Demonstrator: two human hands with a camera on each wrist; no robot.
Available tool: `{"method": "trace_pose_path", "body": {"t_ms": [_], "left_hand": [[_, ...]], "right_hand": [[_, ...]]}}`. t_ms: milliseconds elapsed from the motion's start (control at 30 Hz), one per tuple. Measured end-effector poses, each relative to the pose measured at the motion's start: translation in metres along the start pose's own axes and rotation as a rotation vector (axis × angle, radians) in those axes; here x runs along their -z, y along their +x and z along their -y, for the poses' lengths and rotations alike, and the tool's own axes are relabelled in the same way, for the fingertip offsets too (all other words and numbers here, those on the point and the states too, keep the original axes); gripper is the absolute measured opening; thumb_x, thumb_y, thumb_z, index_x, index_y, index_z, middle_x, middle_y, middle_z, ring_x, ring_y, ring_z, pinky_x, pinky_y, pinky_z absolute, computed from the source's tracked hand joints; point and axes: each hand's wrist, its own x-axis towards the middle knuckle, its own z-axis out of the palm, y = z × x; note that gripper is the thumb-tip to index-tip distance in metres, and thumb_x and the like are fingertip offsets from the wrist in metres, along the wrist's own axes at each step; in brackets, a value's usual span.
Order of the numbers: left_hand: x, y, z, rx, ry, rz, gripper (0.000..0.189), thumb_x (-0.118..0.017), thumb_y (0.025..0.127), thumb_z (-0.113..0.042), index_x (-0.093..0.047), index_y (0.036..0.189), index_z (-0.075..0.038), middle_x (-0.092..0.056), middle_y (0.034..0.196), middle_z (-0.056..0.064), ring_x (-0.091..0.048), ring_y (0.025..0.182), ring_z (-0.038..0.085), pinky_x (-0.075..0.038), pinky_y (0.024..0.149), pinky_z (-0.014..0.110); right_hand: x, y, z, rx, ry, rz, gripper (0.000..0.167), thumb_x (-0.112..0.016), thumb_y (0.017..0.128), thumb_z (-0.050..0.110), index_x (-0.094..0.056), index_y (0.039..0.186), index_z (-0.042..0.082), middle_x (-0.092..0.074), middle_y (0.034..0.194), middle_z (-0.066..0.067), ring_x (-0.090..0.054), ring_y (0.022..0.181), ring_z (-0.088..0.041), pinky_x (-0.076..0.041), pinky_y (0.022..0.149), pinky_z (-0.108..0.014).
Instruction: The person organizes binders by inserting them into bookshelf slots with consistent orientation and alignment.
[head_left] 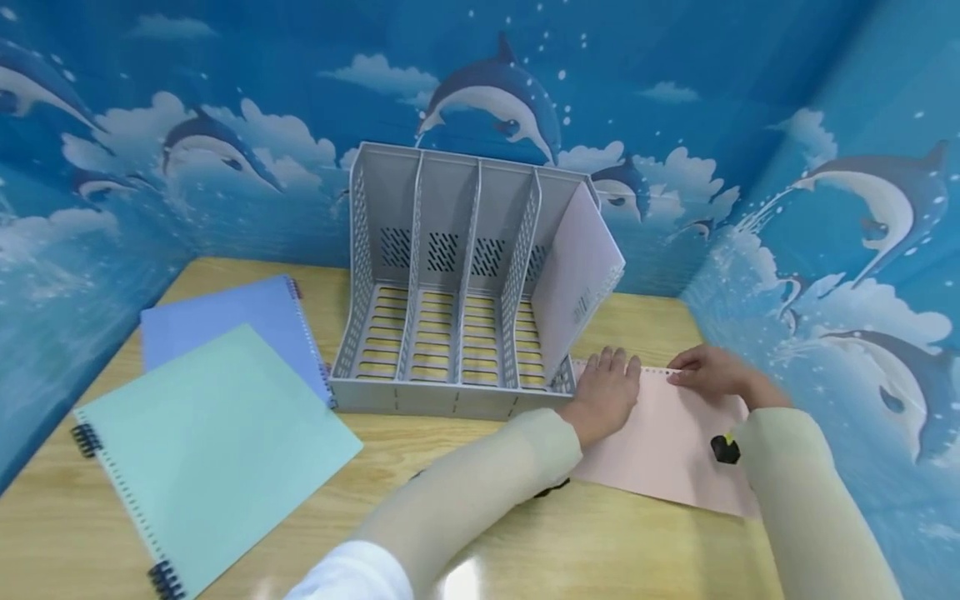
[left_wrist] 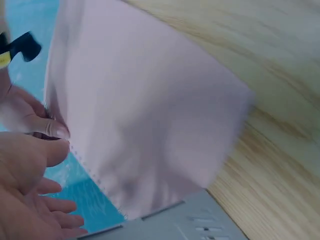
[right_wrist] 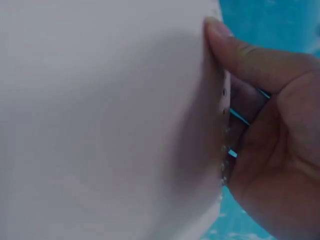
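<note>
A pale pink spiral notebook [head_left: 660, 442] is at the right of the table, beside the file rack. My right hand [head_left: 708, 372] pinches its hole-punched edge; in the right wrist view the thumb [right_wrist: 250, 57] is on the cover and the fingers are behind. My left hand [head_left: 606, 392] is at the notebook's near-rack corner, fingers extended; in the left wrist view the hand [left_wrist: 30, 185] has its fingers apart, with the thumb by the punched edge. The grey file rack [head_left: 450, 398] has several slots. Another pale pink notebook [head_left: 581, 275] leans upright in its rightmost slot.
On the left of the wooden table [head_left: 300, 533], a green spiral notebook [head_left: 217, 458] overlaps a blue one [head_left: 232, 321]. Printed dolphin sheeting [head_left: 637, 75] walls the back and sides. Small black devices, one of them a black piece [head_left: 725, 449], show near both wrists.
</note>
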Motion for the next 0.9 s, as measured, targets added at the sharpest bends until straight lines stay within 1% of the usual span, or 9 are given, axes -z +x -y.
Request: {"method": "trace_pose_path", "body": {"t_ms": [133, 233, 333, 433, 533, 600, 667, 733, 900], "left_hand": [[0.005, 0.002, 0.002, -0.002, -0.036, -0.002, 0.051, -0.039, 0.104, -0.029, -0.028, 0.154, -0.019, -0.032, 0.156, 0.002, -0.027, 0.144, 0.019, -0.024, 0.118, 0.033], [0.005, 0.002, 0.005, -0.028, -0.043, -0.003, 0.051, -0.039, 0.104, -0.029, -0.029, 0.153, -0.020, -0.034, 0.155, 0.000, -0.028, 0.144, 0.018, -0.024, 0.118, 0.032], [0.003, 0.004, 0.009, -0.078, -0.039, -0.053, 0.050, -0.040, 0.104, -0.030, -0.032, 0.152, -0.018, -0.043, 0.148, -0.003, -0.035, 0.140, 0.015, -0.026, 0.117, 0.030], [0.004, 0.003, 0.012, -0.119, -0.044, -0.135, 0.044, -0.042, 0.104, -0.028, -0.042, 0.146, -0.018, -0.054, 0.133, -0.005, -0.047, 0.127, 0.010, -0.034, 0.110, 0.027], [0.010, 0.002, 0.014, -0.144, -0.104, -0.217, 0.031, -0.047, 0.103, -0.029, -0.060, 0.130, -0.020, -0.064, 0.112, -0.008, -0.058, 0.105, 0.005, -0.045, 0.094, 0.024], [0.016, 0.001, 0.015, -0.153, -0.154, -0.242, 0.025, -0.050, 0.102, -0.032, -0.067, 0.117, -0.023, -0.068, 0.100, -0.011, -0.061, 0.092, 0.003, -0.048, 0.084, 0.023], [0.023, 0.000, 0.018, -0.165, -0.209, -0.248, 0.022, -0.052, 0.101, -0.034, -0.070, 0.107, -0.024, -0.069, 0.091, -0.012, -0.061, 0.080, 0.002, -0.048, 0.075, 0.022], [0.029, -0.001, 0.020, -0.179, -0.246, -0.232, 0.022, -0.052, 0.100, -0.036, -0.070, 0.104, -0.024, -0.069, 0.087, -0.013, -0.059, 0.073, 0.001, -0.048, 0.071, 0.020], [0.041, -0.005, 0.026, -0.254, -0.334, -0.201, 0.024, -0.049, 0.101, -0.037, -0.068, 0.107, -0.023, -0.066, 0.086, -0.015, -0.053, 0.067, -0.002, -0.044, 0.066, 0.015]], "right_hand": [[0.012, -0.009, 0.012, -0.024, 0.019, -0.020, 0.031, -0.063, 0.095, 0.024, -0.070, 0.111, -0.002, -0.068, 0.109, -0.017, -0.061, 0.101, -0.033, -0.051, 0.087, -0.053], [0.018, -0.018, 0.020, -0.025, 0.019, -0.032, 0.030, -0.065, 0.094, 0.024, -0.071, 0.109, -0.002, -0.069, 0.108, -0.017, -0.062, 0.100, -0.030, -0.052, 0.086, -0.052], [0.024, -0.029, 0.024, -0.035, 0.023, -0.036, 0.029, -0.066, 0.093, 0.024, -0.072, 0.108, 0.000, -0.070, 0.106, -0.014, -0.063, 0.097, -0.025, -0.054, 0.083, -0.046], [0.028, -0.039, 0.027, -0.032, 0.033, -0.022, 0.028, -0.066, 0.093, 0.024, -0.073, 0.108, 0.001, -0.071, 0.105, -0.012, -0.063, 0.093, -0.018, -0.054, 0.079, -0.038], [0.031, -0.049, 0.031, -0.024, 0.040, -0.018, 0.026, -0.066, 0.093, 0.025, -0.074, 0.106, 0.005, -0.071, 0.104, -0.008, -0.062, 0.089, -0.012, -0.053, 0.077, -0.032], [0.034, -0.054, 0.034, -0.016, 0.034, -0.022, 0.024, -0.067, 0.092, 0.025, -0.075, 0.104, 0.007, -0.071, 0.102, -0.007, -0.062, 0.087, -0.009, -0.053, 0.074, -0.030], [0.035, -0.059, 0.038, -0.006, 0.028, -0.025, 0.022, -0.068, 0.092, 0.025, -0.075, 0.103, 0.008, -0.072, 0.101, -0.006, -0.062, 0.085, -0.007, -0.053, 0.073, -0.028], [0.038, -0.064, 0.044, 0.004, 0.013, -0.029, 0.020, -0.067, 0.092, 0.024, -0.075, 0.102, 0.008, -0.072, 0.100, -0.005, -0.062, 0.083, -0.006, -0.053, 0.071, -0.027], [0.048, -0.078, 0.063, 0.012, -0.075, -0.068, 0.017, -0.068, 0.091, 0.020, -0.076, 0.101, 0.008, -0.072, 0.096, -0.004, -0.060, 0.081, -0.007, -0.052, 0.066, -0.025]]}}
